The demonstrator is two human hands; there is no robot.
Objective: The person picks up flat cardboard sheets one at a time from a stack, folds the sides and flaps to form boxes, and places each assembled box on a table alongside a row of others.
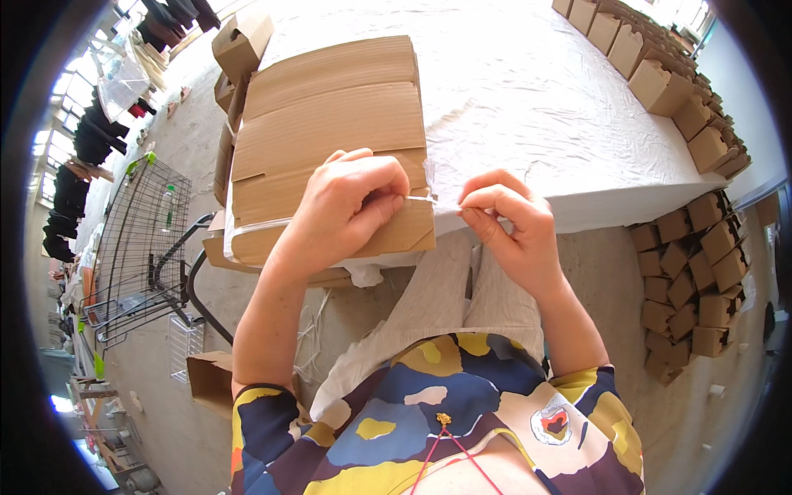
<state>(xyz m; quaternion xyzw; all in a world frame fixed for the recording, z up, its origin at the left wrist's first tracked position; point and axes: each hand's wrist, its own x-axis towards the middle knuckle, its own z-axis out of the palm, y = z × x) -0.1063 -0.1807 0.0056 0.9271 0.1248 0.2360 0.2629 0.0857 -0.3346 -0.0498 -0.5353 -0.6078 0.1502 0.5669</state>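
A stack of flattened brown cardboard (338, 124) lies at the table's near edge, left of centre. A thin white strap (262, 224) runs across its near part and passes under my left forearm. Over the cardboard's near right corner, my left hand (351, 198) is closed in a pinch on the white string (422, 198). Just beyond that corner, my right hand (516, 227) pinches with thumb and forefinger, its other fingers curled. The string runs from the left hand toward it; what lies between the right fingertips is too thin to make out clearly.
White cloth covers the table (528, 99). Small cardboard boxes (660, 87) line its far right side, and more boxes (689, 272) are piled on the floor at right. A black wire cart (140, 247) stands left. An open box (210, 384) is by my left elbow.
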